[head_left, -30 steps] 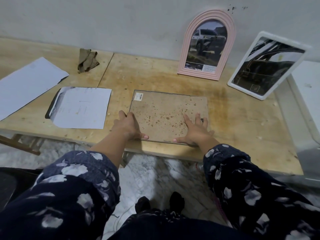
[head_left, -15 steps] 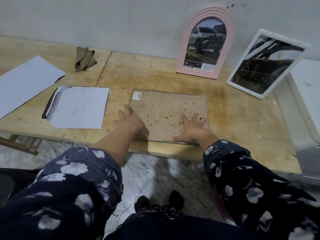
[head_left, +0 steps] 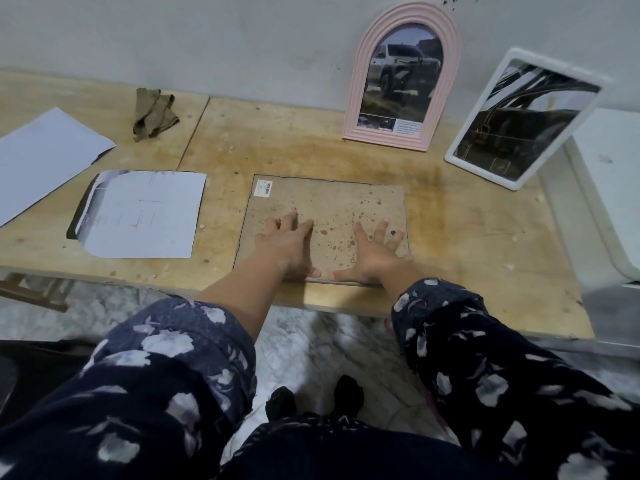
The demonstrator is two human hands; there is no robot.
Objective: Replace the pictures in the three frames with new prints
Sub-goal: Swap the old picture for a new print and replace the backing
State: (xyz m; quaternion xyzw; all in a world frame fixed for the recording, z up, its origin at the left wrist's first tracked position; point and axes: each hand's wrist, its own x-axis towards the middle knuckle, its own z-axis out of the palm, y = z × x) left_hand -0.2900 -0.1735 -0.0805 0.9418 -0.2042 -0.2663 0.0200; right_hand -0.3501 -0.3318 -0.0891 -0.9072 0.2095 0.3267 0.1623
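A rectangular frame lies face down on the wooden table [head_left: 467, 244], its brown spotted backing board [head_left: 332, 206] facing up with a small barcode sticker at the far left corner. My left hand [head_left: 289, 242] and my right hand [head_left: 372, 252] press flat on the board's near half, fingers spread, thumbs at the near edge. A pink arched frame [head_left: 403, 76] with a truck print leans on the wall behind. A white rectangular frame [head_left: 523, 117] with a dark print leans at the right.
Two prints lie face down at the left: one sheet [head_left: 138, 214] beside the board, another [head_left: 45, 157] at the far left. A crumpled brown cloth [head_left: 154, 114] sits near the wall. A white appliance [head_left: 613, 188] borders the table's right end.
My left hand has slid from the board's near left corner onto its surface, toward the middle. My right hand has stayed flat on the near right part.
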